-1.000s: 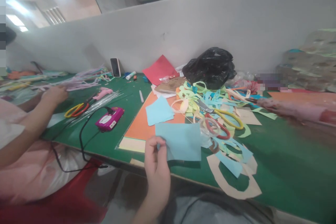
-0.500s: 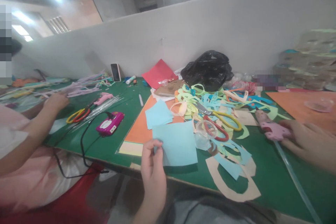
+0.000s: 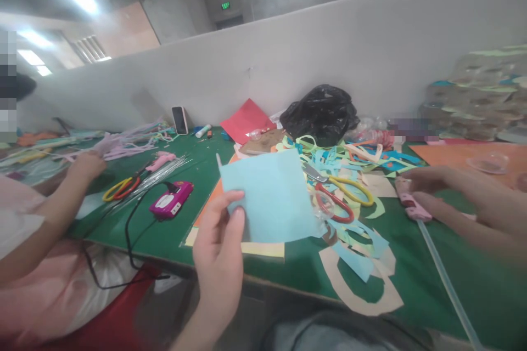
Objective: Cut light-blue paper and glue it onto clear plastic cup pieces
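Note:
My left hand [image 3: 218, 241] pinches the lower left corner of a light blue paper square [image 3: 272, 197] and holds it up above the green table [image 3: 415, 279]. My right hand [image 3: 461, 203] lies at the right with its fingers curled round a pink glue gun [image 3: 409, 205], which rests on the table. A clear glue stick [image 3: 444, 279] trails from the gun toward the near edge. Just behind the blue paper lie red-handled scissors [image 3: 335, 203] and yellow-handled scissors [image 3: 349, 186] among cut paper strips.
Another person's arm [image 3: 53, 197] reaches onto the table at the left, near a magenta device [image 3: 171, 200] with a black cable, more scissors [image 3: 119, 186] and another pink glue gun [image 3: 160, 160]. A black bag [image 3: 321, 112], red paper [image 3: 245, 119] and a phone [image 3: 179, 119] stand by the grey partition.
My left hand has lifted the blue paper off the table and raised it. My right hand came into view from the right and closed on the pink glue gun.

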The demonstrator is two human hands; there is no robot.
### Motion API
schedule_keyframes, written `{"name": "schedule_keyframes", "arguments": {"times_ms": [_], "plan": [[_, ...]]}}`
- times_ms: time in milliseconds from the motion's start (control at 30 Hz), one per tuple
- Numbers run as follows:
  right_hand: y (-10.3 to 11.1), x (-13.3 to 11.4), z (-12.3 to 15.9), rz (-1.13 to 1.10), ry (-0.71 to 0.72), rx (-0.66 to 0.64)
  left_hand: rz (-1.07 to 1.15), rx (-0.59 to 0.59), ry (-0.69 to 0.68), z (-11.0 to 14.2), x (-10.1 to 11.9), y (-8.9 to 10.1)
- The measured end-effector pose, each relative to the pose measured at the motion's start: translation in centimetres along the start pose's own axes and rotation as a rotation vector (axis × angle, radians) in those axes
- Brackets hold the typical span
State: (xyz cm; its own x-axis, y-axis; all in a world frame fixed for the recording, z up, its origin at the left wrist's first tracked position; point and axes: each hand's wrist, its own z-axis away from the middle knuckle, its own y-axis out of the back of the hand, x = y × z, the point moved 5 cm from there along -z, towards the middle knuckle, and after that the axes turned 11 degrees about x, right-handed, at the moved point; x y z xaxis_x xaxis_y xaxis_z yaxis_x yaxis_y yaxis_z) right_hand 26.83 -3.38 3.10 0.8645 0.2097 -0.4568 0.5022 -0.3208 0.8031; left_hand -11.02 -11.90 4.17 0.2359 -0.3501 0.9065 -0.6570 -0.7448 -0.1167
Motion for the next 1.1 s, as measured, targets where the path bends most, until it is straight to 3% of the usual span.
{"name": "schedule_keyframes", "arguments": {"times_ms": [67, 133, 267, 367, 567, 867, 1000, 1100], "plan": [[-0.1, -4.0, -0.2, -0.139, -0.019, -0.11, -0.009, -0.11, -0.018, -0.2, 1.0, -1.6], [-0.1, -7.3, -0.5, -0.278, -0.057, -0.125, -0.01, -0.232, -0.015, -0.2, 1.8, -3.2], [-1.1, -11.1, -0.8, -0.439, -0.032, -0.205, -0.056, -0.501, 0.044, 0.4, 2.4, -5.6], [-2.3, -11.2, -1.1, -0.444, -0.068, -0.217, -0.141, -0.635, 0.082, 0.8, 2.0, -6.5], [-4.2, -10.6, -1.4, -0.43, -0.064, -0.208, -0.179, -0.761, 0.166, 1.3, -0.4, -7.8], [-7.7, -8.4, -1.9, -0.424, -0.119, -0.267, -0.156, -0.784, 0.209, 1.1, -4.2, -9.1], [-8.1, -8.5, -1.9, -0.41, -0.103, -0.318, -0.139, -0.786, 0.274, 1.1, -4.7, -9.2], [-7.8, -8.3, -1.9, -0.312, -0.098, -0.278, -0.11, -0.781, 0.289, 1.1, -4.8, -9.3]]}}
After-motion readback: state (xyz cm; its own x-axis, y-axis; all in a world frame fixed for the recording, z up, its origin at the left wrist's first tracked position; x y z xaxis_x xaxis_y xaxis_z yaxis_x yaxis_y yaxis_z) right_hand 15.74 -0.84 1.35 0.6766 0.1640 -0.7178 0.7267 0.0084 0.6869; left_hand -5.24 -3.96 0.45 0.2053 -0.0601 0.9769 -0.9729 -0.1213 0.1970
